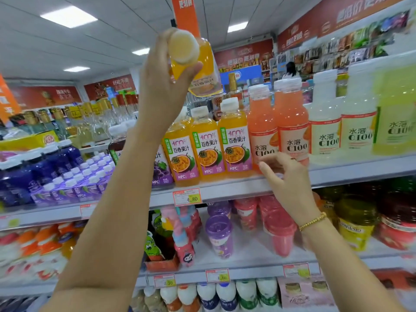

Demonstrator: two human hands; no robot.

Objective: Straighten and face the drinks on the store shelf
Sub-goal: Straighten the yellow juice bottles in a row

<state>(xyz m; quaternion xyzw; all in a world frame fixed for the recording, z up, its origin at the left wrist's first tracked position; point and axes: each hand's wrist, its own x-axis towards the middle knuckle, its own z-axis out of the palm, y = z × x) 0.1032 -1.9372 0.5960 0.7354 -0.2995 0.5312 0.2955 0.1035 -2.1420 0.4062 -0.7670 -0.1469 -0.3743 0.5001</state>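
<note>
left hand [163, 86] grasps tilted orange juice bottle [206, 64], cap toward camera | right hand [288, 183] released

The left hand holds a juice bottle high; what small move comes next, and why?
Probably lower the orange juice bottle in the left hand upright into the passion-fruit row, label outward: it is tilted overhead, while that row stands facing front.

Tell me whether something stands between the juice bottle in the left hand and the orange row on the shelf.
Nothing visible hangs between them: the juice bottle in the left hand is raised above the orange row. But three bottles fill its front, with pink bottles close beside; no gap shows.
</note>
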